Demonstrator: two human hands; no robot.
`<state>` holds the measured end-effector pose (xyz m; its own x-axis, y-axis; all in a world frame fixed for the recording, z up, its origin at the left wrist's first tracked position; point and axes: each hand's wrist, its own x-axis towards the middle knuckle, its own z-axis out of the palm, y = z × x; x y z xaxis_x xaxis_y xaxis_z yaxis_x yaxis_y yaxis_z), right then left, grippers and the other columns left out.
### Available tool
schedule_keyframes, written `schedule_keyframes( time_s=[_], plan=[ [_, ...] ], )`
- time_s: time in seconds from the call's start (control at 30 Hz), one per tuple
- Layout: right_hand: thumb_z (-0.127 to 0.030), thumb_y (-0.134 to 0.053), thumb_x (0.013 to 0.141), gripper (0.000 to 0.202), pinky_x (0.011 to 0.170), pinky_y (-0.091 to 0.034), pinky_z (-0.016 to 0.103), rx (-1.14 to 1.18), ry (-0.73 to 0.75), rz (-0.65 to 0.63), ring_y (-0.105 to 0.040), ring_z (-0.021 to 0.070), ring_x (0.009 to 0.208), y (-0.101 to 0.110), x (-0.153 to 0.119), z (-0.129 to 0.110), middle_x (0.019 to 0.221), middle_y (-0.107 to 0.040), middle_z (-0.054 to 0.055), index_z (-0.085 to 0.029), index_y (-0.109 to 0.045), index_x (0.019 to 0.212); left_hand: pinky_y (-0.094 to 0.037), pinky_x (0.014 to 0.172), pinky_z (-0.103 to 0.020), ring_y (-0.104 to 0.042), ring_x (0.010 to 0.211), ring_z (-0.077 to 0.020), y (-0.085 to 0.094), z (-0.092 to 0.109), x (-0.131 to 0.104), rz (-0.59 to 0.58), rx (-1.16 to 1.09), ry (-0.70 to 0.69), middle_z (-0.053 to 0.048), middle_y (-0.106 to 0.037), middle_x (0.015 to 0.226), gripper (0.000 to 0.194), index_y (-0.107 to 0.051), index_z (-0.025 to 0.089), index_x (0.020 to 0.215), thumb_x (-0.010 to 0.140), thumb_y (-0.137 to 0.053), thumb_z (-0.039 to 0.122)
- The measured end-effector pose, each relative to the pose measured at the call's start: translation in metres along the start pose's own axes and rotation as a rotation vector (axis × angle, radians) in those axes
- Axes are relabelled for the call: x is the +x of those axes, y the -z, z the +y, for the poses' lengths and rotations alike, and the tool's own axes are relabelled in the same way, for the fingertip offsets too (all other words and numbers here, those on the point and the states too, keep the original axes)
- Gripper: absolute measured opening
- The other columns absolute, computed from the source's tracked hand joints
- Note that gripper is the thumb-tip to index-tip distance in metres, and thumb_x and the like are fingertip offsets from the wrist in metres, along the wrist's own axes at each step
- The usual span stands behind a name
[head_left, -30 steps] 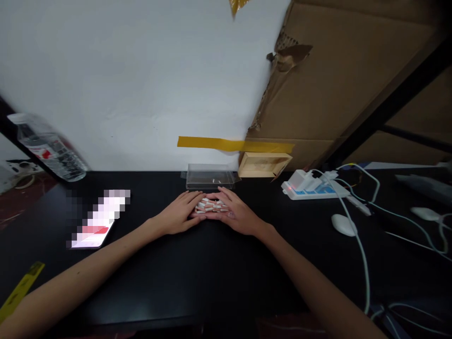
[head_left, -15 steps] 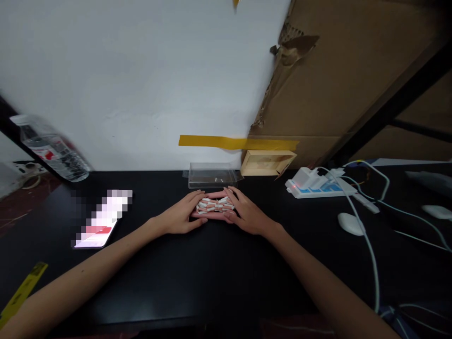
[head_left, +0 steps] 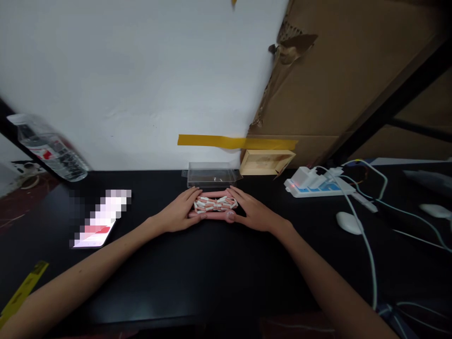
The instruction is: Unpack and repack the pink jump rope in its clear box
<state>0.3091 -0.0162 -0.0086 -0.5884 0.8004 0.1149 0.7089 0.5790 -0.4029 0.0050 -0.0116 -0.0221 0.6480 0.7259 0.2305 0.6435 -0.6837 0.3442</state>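
A folded skipping rope lies on the black table between my hands. Its two pink handles run crosswise, one along the far side and one along the near side, with pink and white beads bunched between them. My left hand is closed about the left end, thumb against the near handle. At the right end, my right hand has its fingers on the far handle and its thumb by the near handle's round tip. Parts of the rope's ends are hidden under my fingers.
Just behind the rope are a clear plastic box and a shallow cardboard tray. A lit phone and a water bottle are at left. To the right are a power strip, a white mouse and loose cables.
My right hand has shifted slightly right, showing more of the beads and the near handle's round tip. My left hand has drawn a little left, still on the rope.
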Motion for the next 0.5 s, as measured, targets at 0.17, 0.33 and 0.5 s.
schedule_keyframes(
  time_s=[0.17, 0.33, 0.5],
  plan=[
    [-0.071, -0.057, 0.084, 0.097, 0.118, -0.03, 0.056, 0.043, -0.045, -0.017, -0.032, 0.0357, 0.146, 0.0074, -0.0026, 0.0058, 0.161, -0.029, 0.016, -0.018, -0.022, 0.158, -0.031, 0.117, -0.052, -0.032, 0.144, -0.0358, -0.0007, -0.0014, 0.0001, -0.016, 0.029, 0.018, -0.025, -0.033, 0.154, 0.082, -0.025, 0.005, 0.152, 0.095, -0.045, 0.061],
    [-0.069, -0.058, 0.084, 0.096, 0.118, -0.031, 0.057, 0.035, -0.039, -0.006, -0.032, 0.0358, 0.146, 0.0095, -0.0043, 0.0055, 0.161, -0.027, 0.015, -0.021, -0.022, 0.159, -0.031, 0.117, -0.052, -0.029, 0.145, -0.0365, 0.0019, 0.0015, 0.0001, 0.002, 0.063, -0.016, -0.025, -0.029, 0.157, 0.082, -0.019, 0.007, 0.155, 0.096, -0.045, 0.058],
    [-0.066, -0.056, 0.088, 0.089, 0.118, -0.03, 0.056, 0.011, 0.051, 0.029, -0.026, 0.0334, 0.149, 0.0072, -0.0041, 0.0003, 0.164, -0.021, 0.011, -0.025, -0.02, 0.159, -0.027, 0.119, -0.049, -0.025, 0.148, -0.0338, 0.0038, 0.0069, 0.0001, -0.018, 0.085, -0.071, -0.024, -0.027, 0.158, 0.082, -0.019, 0.007, 0.155, 0.096, -0.047, 0.056]
  ],
)
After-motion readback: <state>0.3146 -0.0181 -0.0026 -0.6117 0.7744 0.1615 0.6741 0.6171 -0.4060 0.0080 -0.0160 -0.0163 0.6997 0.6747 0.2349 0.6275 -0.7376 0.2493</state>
